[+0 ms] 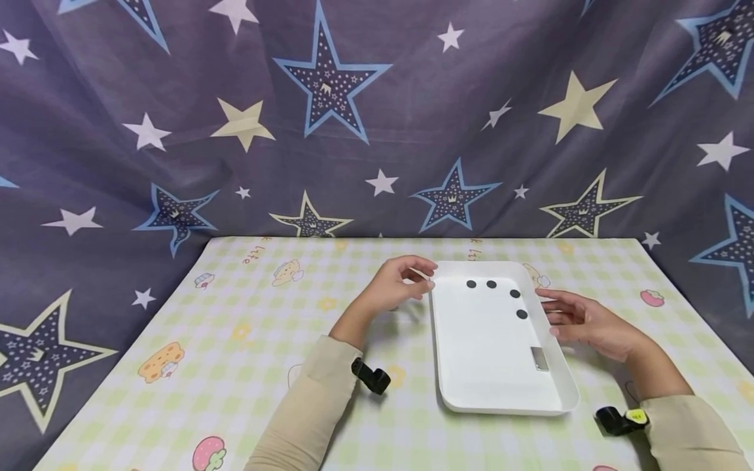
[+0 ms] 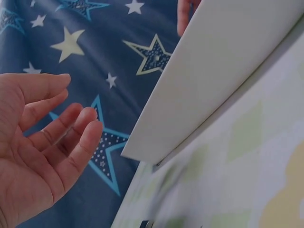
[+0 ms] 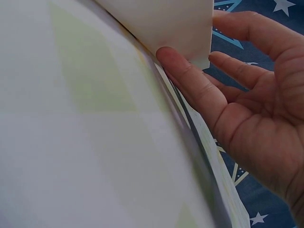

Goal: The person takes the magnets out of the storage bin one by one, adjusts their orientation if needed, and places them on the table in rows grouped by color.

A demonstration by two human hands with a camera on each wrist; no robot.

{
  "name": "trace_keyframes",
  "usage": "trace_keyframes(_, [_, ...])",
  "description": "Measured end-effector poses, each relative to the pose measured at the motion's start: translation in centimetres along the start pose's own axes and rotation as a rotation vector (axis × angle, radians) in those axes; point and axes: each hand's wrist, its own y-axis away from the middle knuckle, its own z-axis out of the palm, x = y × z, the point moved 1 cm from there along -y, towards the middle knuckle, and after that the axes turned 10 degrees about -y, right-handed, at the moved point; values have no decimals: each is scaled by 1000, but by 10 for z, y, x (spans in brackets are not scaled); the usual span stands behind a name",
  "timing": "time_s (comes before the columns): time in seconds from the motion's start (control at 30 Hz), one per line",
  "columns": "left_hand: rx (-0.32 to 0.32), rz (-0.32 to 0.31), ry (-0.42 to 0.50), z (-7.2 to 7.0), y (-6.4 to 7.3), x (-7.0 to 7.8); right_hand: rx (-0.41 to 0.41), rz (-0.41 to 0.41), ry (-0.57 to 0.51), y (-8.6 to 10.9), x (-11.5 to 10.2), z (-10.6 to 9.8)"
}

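A shallow white rectangular tray (image 1: 497,353) lies on the table. Several small black discs (image 1: 491,284) sit inside it toward the far right, and a small grey rectangular piece (image 1: 539,359) lies by its right wall. Beside the far left corner is my left hand (image 1: 402,282), fingers loosely bent. The left wrist view has this hand (image 2: 45,142) apart from the tray's outer wall (image 2: 204,71), holding nothing. At the right side, my right hand (image 1: 589,324) touches the outer wall with relaxed fingers. In the right wrist view, a fingertip (image 3: 171,57) rests against the tray wall (image 3: 175,23).
A green-and-white checked cloth with cartoon prints (image 1: 235,366) covers the table. Behind it hangs a dark curtain with stars (image 1: 412,131). Black wrist devices sit on the left cuff (image 1: 371,377) and the right cuff (image 1: 618,420).
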Motion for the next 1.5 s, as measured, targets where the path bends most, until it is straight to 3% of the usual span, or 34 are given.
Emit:
trace_keyframes(0.7, [-11,30,-2,25,-16,18,-3,7,-18,-1,0,-1])
trace_keyframes(1.0, [-55,33,-27,38,-27,20,-2,0,-32,-1,3,-3])
trace_keyframes(1.23, [-92,14,-55,46,-36,30,1,1,-50,-1,4,-3])
trace_keyframes(1.5, [-155,-16,-12,56,-49,39,-1,1,-50,-2,4,-3])
